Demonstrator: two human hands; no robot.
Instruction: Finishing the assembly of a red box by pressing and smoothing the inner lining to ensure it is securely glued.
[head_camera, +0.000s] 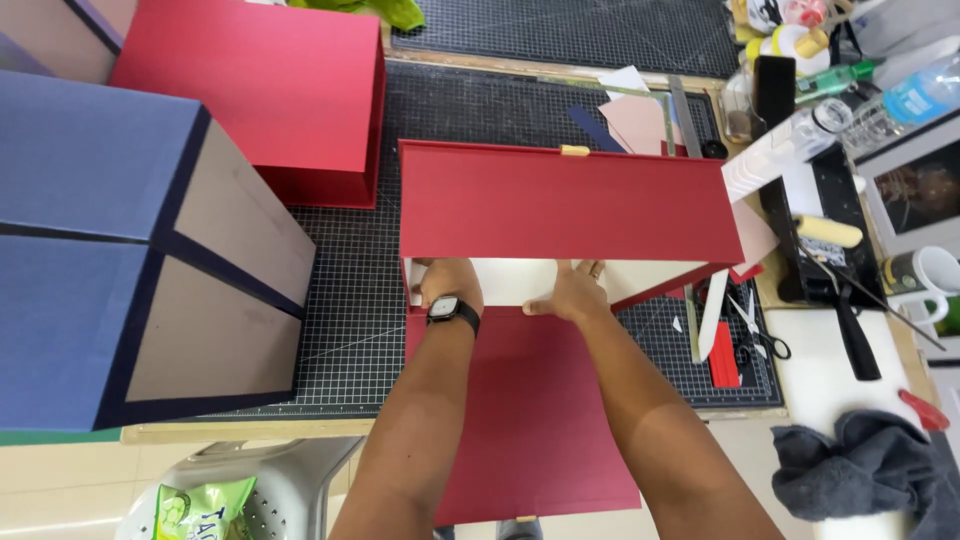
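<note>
- The left hand, a black watch on its wrist, lies flat and unclenched inside the red box, pressing its pale lining.
- The right hand lies flat beside it, grasping nothing.
- The box stands on the cutting mat, its red flap overhanging the table edge.
- Scissors lie to the right.

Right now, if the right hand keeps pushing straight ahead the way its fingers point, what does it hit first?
The right hand lies on the cream inner panel, fingers pointing into the red box. It would probably meet the box's red wall first; depth inside is unclear.
</note>
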